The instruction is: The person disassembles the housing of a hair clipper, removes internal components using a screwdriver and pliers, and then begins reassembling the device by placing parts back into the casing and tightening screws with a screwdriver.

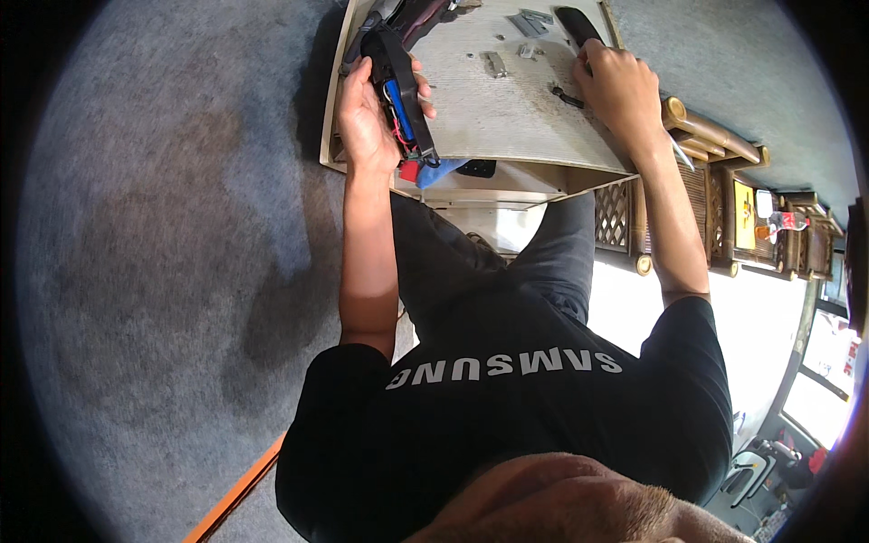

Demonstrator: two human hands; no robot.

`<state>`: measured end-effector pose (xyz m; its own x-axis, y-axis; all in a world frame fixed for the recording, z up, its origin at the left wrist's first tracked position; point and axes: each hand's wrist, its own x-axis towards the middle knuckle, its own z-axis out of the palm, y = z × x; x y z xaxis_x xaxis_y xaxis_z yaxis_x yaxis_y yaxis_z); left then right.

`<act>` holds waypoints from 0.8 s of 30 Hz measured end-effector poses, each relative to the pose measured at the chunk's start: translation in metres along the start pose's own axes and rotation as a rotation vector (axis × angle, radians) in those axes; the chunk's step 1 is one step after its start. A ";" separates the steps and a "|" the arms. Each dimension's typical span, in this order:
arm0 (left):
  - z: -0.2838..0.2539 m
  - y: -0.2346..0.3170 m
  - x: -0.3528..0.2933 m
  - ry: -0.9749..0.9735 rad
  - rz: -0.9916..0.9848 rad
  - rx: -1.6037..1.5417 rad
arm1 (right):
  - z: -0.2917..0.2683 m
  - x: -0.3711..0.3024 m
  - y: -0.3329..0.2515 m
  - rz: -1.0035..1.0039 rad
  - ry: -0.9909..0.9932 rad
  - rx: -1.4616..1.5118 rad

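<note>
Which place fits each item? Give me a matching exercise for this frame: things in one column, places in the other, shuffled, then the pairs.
Things:
1. black device with a blue cell inside
2. small metal plates
3. black flat object
4. bamboo furniture

Places:
A. beside the table, at its right
B. held in the left hand
C. at the table's far edge, just above the right hand
D. loose on the tabletop between the hands

Pairs: 1-B, 2-D, 3-C, 4-A

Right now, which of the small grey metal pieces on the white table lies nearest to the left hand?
The oblong metal piece lying alone mid-table is nearest the left hand; the other pieces sit farther up, toward the right hand.
</note>
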<state>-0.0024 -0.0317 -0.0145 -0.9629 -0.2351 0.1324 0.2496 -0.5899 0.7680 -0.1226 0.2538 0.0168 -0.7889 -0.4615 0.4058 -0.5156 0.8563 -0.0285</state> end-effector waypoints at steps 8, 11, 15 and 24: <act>0.017 0.006 -0.007 0.018 0.074 0.232 | -0.020 -0.006 -0.006 -0.023 0.108 0.221; 0.020 0.005 -0.010 -0.188 0.035 0.289 | -0.047 -0.017 -0.035 -0.009 0.041 0.496; 0.029 0.003 -0.013 -0.240 0.016 0.368 | -0.059 -0.029 -0.074 -0.109 0.101 0.630; 0.027 0.008 -0.014 -0.330 -0.053 0.420 | -0.057 -0.012 -0.094 -0.231 0.117 0.564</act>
<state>0.0108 -0.0125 0.0067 -0.9709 0.0819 0.2248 0.2026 -0.2186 0.9546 -0.0455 0.1920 0.0661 -0.6103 -0.5647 0.5555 -0.7912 0.4679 -0.3937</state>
